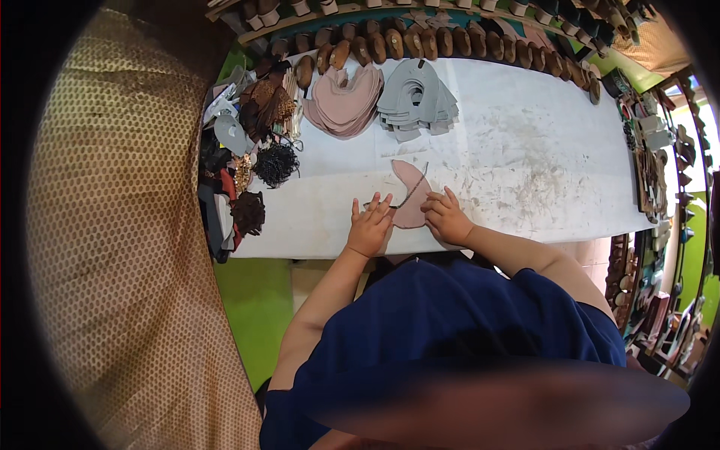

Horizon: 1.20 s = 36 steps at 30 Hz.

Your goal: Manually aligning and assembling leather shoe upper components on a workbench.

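A pink curved piece (412, 214), perhaps a leather or fabric shoe upper, lies flat on the white-covered table (337, 217) near its front edge. Along its inner curve runs a thin dark braided trim (413, 190), whose upper end sticks out beyond the piece. My left hand (369, 226) rests at the left side of the piece, fingers spread, with the fingertips by the trim's lower end. On the other side, my right hand (448, 220) touches the right edge with its fingers apart and slightly bent. Neither hand is closed around anything.
Further back lie a stack of pink cut pieces (343, 105) and a stack of grey ones (418, 97). Brown shoe lasts (412, 43) line the far edge. Black cord (276, 165) and brown trims (249, 213) crowd the left end. A patterned curtain (127, 247) hangs at left.
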### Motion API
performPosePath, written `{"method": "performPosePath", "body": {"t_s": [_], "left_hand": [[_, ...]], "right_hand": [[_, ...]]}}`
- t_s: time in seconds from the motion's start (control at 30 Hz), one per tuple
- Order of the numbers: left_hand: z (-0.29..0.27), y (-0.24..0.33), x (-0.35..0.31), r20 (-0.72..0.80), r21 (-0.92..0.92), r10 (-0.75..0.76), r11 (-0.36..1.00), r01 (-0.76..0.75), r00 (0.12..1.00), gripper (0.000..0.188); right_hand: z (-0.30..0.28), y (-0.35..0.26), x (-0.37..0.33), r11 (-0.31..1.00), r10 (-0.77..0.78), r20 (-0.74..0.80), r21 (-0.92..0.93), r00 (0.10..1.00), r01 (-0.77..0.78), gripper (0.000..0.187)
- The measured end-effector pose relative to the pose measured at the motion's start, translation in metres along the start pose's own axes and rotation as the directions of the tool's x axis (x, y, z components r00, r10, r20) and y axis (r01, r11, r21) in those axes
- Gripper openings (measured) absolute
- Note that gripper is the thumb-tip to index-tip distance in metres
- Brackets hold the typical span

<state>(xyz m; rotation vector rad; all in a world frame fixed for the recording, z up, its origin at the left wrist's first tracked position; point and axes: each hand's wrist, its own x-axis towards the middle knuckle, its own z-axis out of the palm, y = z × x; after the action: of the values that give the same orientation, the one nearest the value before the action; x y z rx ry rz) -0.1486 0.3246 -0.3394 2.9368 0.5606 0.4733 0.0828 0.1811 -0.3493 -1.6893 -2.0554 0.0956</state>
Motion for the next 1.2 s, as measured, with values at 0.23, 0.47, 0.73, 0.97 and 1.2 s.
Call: {"method": "performPosePath", "body": {"t_s": [0.23,0.47,0.73,0.97,1.2], "left_hand": [[-0.033,-0.037,-0.011,0.121,-0.039,0.062,0.998,-0.057,0.991,0.011],[-0.046,-0.044,-0.017,0.27,-0.041,-0.002,0.999,0.014,0.963,0.023],[-0.012,0.014,-0.018,0.331,-0.167,-0.014,0.983,0.073,0.943,0.081],[-0.007,0.02,-0.016,0.398,-0.065,-0.067,0.993,0.101,0.915,0.083],[-0.004,0.025,-0.016,0.373,-0.085,-0.127,0.982,0.17,0.919,0.083]], "right_hand": [[0.006,-0.052,0.017,0.986,-0.033,0.064,0.167,0.997,0.021,0.013],[0.019,-0.036,0.038,0.985,0.062,0.059,0.158,0.996,-0.07,0.013],[-0.013,0.035,0.03,0.949,0.307,0.089,0.054,0.948,-0.312,0.023],[-0.01,0.035,0.034,0.936,0.339,0.153,0.041,0.928,-0.348,0.013],[-0.014,0.034,0.057,0.949,0.308,0.148,0.023,0.94,-0.315,0.011]]}}
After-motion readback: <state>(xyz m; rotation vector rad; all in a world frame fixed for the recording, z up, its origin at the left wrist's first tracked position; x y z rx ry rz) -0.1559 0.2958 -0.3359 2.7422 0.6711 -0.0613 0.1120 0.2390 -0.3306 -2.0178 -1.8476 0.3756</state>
